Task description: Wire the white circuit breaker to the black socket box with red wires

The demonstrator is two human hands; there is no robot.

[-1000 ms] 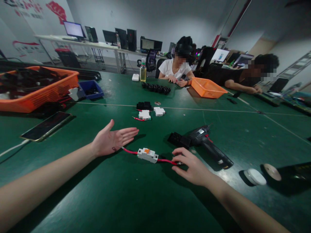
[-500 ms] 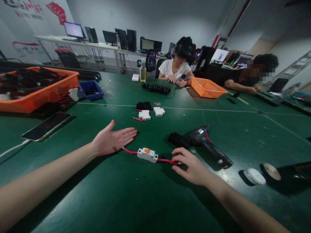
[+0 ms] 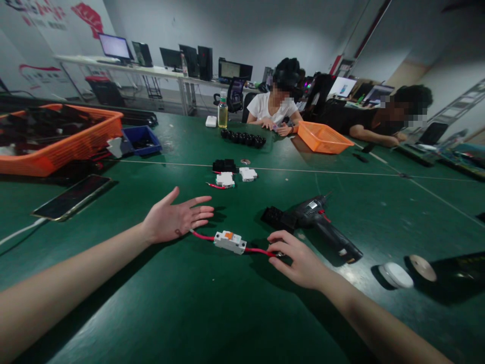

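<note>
A white breaker (image 3: 230,242) with an orange switch lies on the green table (image 3: 182,313), a red wire coming out of each end. Palm up, my left hand (image 3: 172,219) rests with its fingers spread, beside the tip of the left wire. My right hand (image 3: 297,259) is curled at the end of the right wire, thumb and fingers around its metal tip. Behind the breaker lie two more white breakers (image 3: 225,179) (image 3: 248,174) and a black block (image 3: 224,166). A black power drill (image 3: 322,222) is right of centre.
At the left are an orange basket (image 3: 76,146) of dark parts, a blue bin (image 3: 142,140) and a phone (image 3: 71,197). An orange tray (image 3: 325,137) stands near two people across the table. White lid (image 3: 396,275) at right; bottle (image 3: 223,112) at the back.
The fingers of my left hand have spread farther apart, the hand staying in place. My right hand and the breaker look unmoved.
</note>
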